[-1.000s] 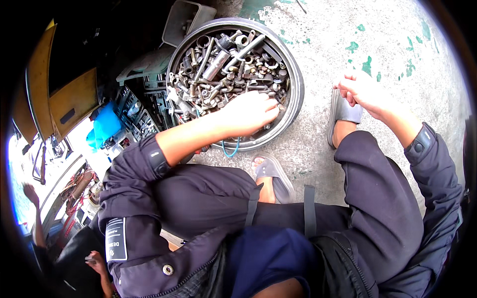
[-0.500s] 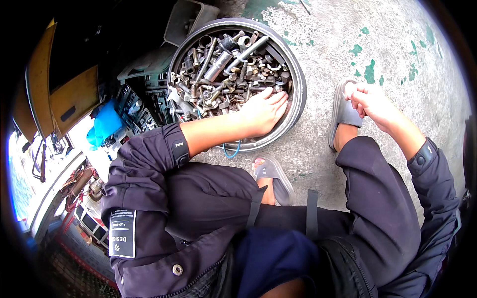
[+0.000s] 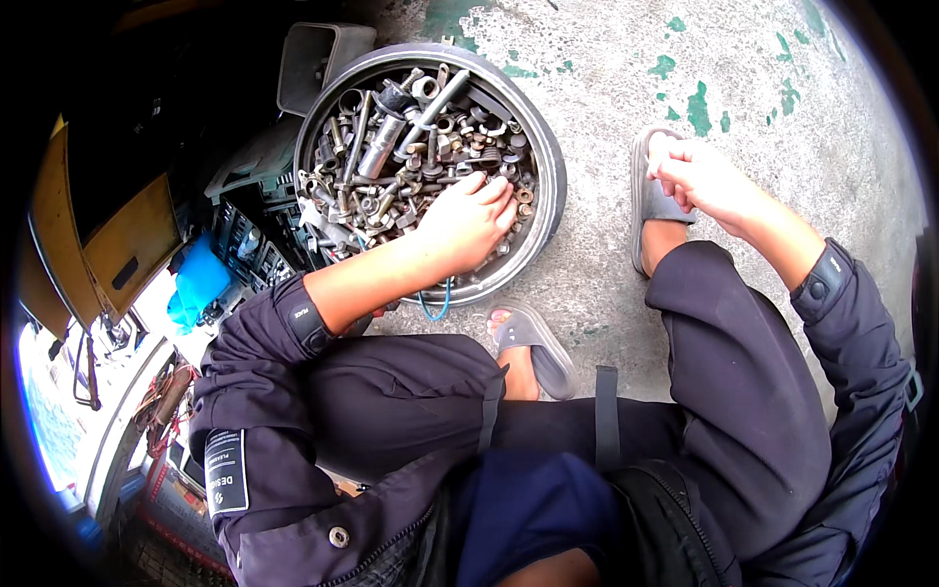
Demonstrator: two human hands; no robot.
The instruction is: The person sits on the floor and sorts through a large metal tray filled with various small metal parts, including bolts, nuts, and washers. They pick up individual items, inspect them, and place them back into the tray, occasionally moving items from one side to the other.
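A round basin (image 3: 554, 186) with a thick dark rim is heaped with bolts, nuts and sleeves (image 3: 391, 147). My left hand (image 3: 467, 225) lies palm down on the right side of the heap. Its fingers are a little apart and bent down among the hardware, and nothing shows in its grasp. Over my right foot, my right hand (image 3: 706, 183) hangs in the air with its fingers curled together. Whatever they hold, if anything, is hidden. A long bolt (image 3: 433, 112) and a shiny metal sleeve (image 3: 380, 147) stick out on top.
Beside the basin on the left lies an open socket set case (image 3: 256, 235). A grey bin (image 3: 328, 64) stands behind it. My sandalled feet (image 3: 533, 350) rest on the concrete floor (image 3: 597, 117), in front of the basin and right of it. A blue loop (image 3: 437, 311) hangs at the basin's near rim.
The basin and floor have shifted left in the picture as the view moved. My left hand's fingers have gone from lying flatter to bending into the bolts. My right hand stays curled.
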